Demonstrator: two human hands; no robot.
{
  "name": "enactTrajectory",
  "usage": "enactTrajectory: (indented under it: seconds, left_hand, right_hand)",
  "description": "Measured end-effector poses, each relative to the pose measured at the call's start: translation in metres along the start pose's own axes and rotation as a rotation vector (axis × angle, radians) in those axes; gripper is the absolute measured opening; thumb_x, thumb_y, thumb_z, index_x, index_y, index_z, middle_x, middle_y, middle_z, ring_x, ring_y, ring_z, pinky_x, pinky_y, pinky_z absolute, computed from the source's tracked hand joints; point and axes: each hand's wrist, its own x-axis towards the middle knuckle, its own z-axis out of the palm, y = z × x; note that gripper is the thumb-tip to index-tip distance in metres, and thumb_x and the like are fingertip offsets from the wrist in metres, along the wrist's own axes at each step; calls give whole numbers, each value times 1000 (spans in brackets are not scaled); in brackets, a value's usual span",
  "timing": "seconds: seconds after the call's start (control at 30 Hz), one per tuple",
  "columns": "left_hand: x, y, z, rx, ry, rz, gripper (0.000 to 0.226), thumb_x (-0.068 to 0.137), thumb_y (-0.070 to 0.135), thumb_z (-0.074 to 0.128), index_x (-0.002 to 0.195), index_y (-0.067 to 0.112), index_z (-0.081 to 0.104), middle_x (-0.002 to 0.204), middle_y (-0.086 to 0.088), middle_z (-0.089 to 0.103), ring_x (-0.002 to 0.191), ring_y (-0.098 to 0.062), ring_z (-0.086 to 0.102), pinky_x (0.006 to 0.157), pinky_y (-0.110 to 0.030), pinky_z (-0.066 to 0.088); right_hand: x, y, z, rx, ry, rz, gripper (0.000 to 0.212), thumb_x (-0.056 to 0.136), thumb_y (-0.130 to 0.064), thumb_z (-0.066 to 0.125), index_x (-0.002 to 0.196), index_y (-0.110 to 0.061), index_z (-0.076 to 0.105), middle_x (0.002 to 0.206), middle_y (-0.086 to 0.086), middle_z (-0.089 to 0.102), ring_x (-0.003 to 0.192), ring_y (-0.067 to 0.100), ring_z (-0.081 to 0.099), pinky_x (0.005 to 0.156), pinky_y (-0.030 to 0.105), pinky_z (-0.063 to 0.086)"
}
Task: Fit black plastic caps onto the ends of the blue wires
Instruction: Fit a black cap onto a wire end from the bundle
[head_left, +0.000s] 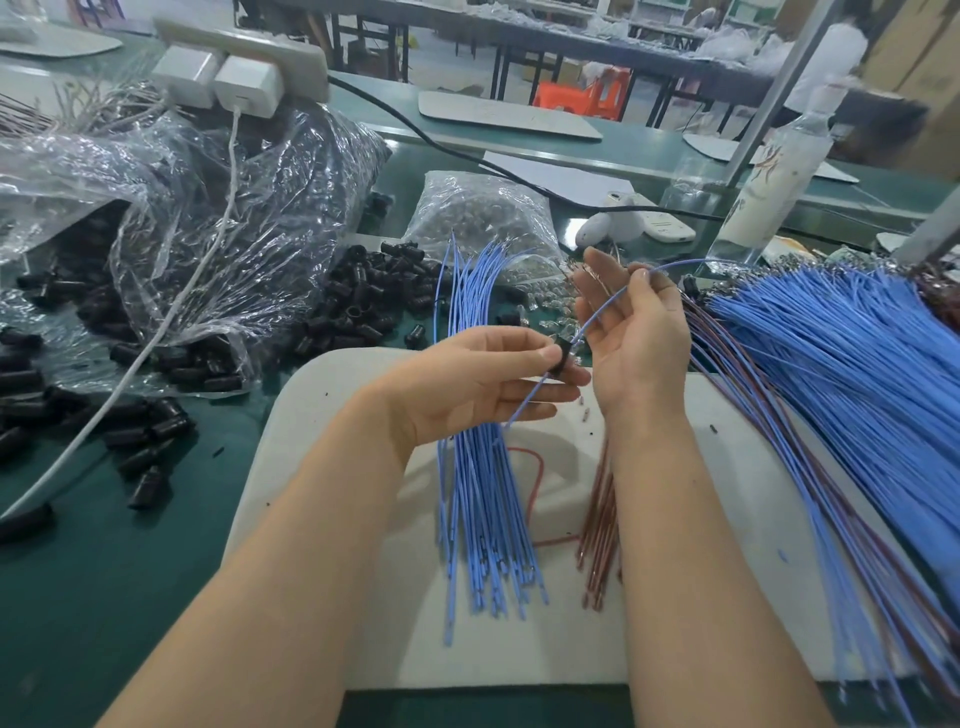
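My left hand (483, 384) pinches a black plastic cap (562, 357) between thumb and fingers above the white mat. A single blue wire (605, 306) runs through that cap and arcs up to my right hand (634, 332), which pinches it between thumb and fingertip near its upper part. Below my hands a bundle of blue wires (483, 499) lies on the white mat (322, 415). A big fan of blue wires (841, 364) spreads at the right. Loose black caps (363, 306) lie heaped on the green table.
A torn clear bag (197, 218) with more black caps lies at the left, with a white cable (171, 312) across it. A bag of small clear parts (483, 213) sits behind the wires. Brown wires (600, 525) lie on the mat. A bottle (769, 176) stands at the right.
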Motion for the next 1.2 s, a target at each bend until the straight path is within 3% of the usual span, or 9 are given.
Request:
enactTrajectory:
  seconds: [0.1, 0.27, 0.4, 0.47, 0.57, 0.67, 0.97, 1.2]
  left_hand:
    - [0, 2, 0, -36, 84, 91, 11, 81, 20, 60, 88, 12, 63, 91, -2, 72, 84, -10, 68, 83, -25, 55]
    - [7, 2, -4, 31, 413, 233, 6, 94, 14, 55, 97, 11, 60, 88, 2, 70, 84, -8, 67, 78, -21, 54]
    - [11, -4, -4, 351, 597, 289, 3, 91, 20, 62, 90, 23, 61, 89, 7, 68, 86, -7, 65, 84, -26, 51]
    - [13, -7, -8, 485, 717, 318, 5, 89, 23, 64, 89, 25, 60, 88, 12, 65, 78, -2, 60, 79, -21, 49]
    - [16, -9, -15, 596, 866, 328, 6, 89, 20, 64, 92, 22, 59, 84, 13, 62, 69, 2, 54, 65, -7, 42]
    - [16, -10, -17, 633, 896, 328, 9, 88, 13, 63, 93, 20, 59, 82, 12, 61, 68, 2, 54, 60, -3, 41]
    - [13, -11, -16, 674, 880, 359, 17, 88, 4, 60, 95, 18, 56, 88, 7, 63, 79, 1, 59, 68, -1, 44]
    - [13, -11, -13, 737, 845, 385, 17, 88, 2, 59, 93, 18, 58, 83, 10, 62, 79, 1, 60, 69, 0, 42]
  right_hand:
    - [-1, 1, 1, -102, -148, 44, 22, 102, -22, 41, 87, -17, 58, 86, -2, 72, 76, 12, 67, 69, 24, 50]
    - [-7, 17, 10, -380, -326, 156, 25, 97, -9, 49, 79, -17, 65, 67, -3, 68, 63, 9, 64, 65, 25, 53]
    - [-4, 22, 10, -465, -153, -34, 20, 95, -7, 52, 80, -16, 62, 66, -7, 66, 61, 4, 62, 62, 20, 50]
    - [-1, 20, 9, -499, -29, -153, 19, 96, -8, 50, 81, -18, 58, 70, -5, 65, 57, 2, 59, 59, 19, 47]
    - [-2, 17, 11, -420, 46, -183, 17, 98, -7, 44, 86, -17, 51, 71, -3, 65, 52, 3, 59, 56, 20, 47]
    - [-5, 16, 13, -376, 51, -183, 17, 98, -4, 41, 87, -16, 46, 72, 1, 65, 51, 6, 59, 55, 21, 48]
    - [-6, 8, 12, -151, 24, -209, 14, 98, -2, 39, 91, -12, 45, 79, 12, 64, 55, 14, 62, 58, 24, 52]
    - [-8, 11, 13, -275, -2, -272, 17, 97, -1, 39, 88, -14, 45, 77, 10, 64, 54, 12, 62, 61, 28, 53]
